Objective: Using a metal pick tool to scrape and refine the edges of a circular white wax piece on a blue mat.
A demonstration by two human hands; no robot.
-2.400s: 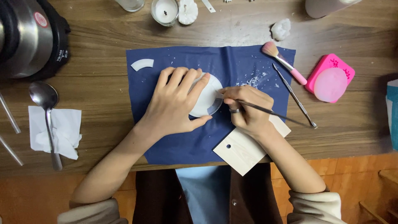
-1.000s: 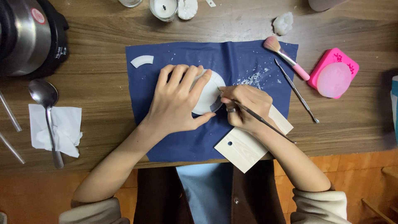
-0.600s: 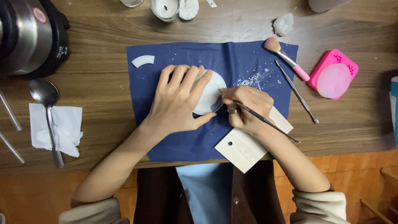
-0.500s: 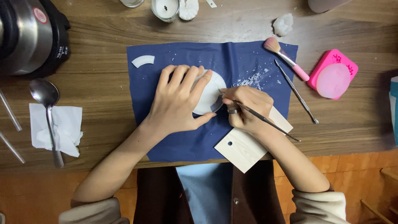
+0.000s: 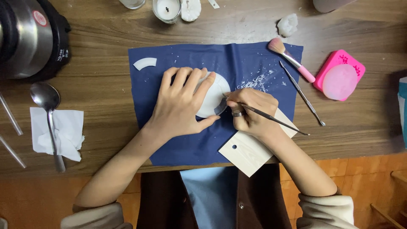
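The left hand (image 5: 182, 106) lies flat with spread fingers on a white disc (image 5: 214, 99) on the blue cloth (image 5: 186, 144). The right hand (image 5: 252, 114) pinches a thin metal tool (image 5: 275, 121), tip at the disc's edge. A slip could gouge the disc or nick the left thumb; loose pressure may let it slide.

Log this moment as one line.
left hand: flat on white disc | right hand: metal tool at disc edge | base: blue cloth
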